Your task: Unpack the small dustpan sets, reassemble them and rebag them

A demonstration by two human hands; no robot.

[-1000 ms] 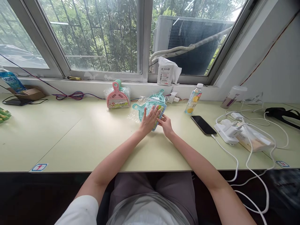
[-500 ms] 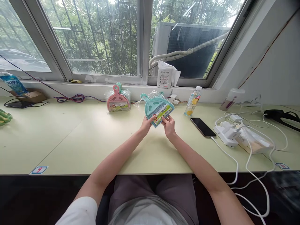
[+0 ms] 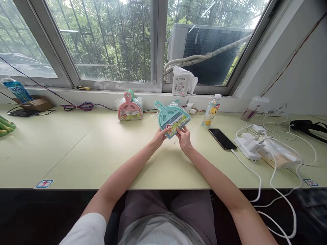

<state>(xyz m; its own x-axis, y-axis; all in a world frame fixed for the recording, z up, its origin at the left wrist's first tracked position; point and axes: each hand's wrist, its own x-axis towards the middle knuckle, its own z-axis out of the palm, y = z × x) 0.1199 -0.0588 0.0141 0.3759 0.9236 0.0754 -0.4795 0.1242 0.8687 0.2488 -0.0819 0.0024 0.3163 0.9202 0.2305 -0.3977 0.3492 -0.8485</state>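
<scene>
A teal mini dustpan-and-brush set (image 3: pixel 170 117) in clear plastic wrap is held tilted up off the pale green desk (image 3: pixel 102 149), handle pointing up-left. My left hand (image 3: pixel 160 136) pinches its lower left corner. My right hand (image 3: pixel 184 137) pinches its lower right edge near the yellow label. A pink set of the same kind (image 3: pixel 129 109), also wrapped, with a teal one behind it, leans against the wall below the window sill to the left.
A black phone (image 3: pixel 222 138) lies to the right, cabled to a white power strip (image 3: pixel 251 145) among tangled white cables. A drink bottle (image 3: pixel 211 110) stands near the wall. A tissue pack (image 3: pixel 181 81) sits on the sill. Coloured wires (image 3: pixel 76 106) and a blue bottle (image 3: pixel 16 90) lie far left.
One second ago my left hand lay flat on the teal set on the desk; both hands have since lifted it and hold it tilted upright by its lower edge.
</scene>
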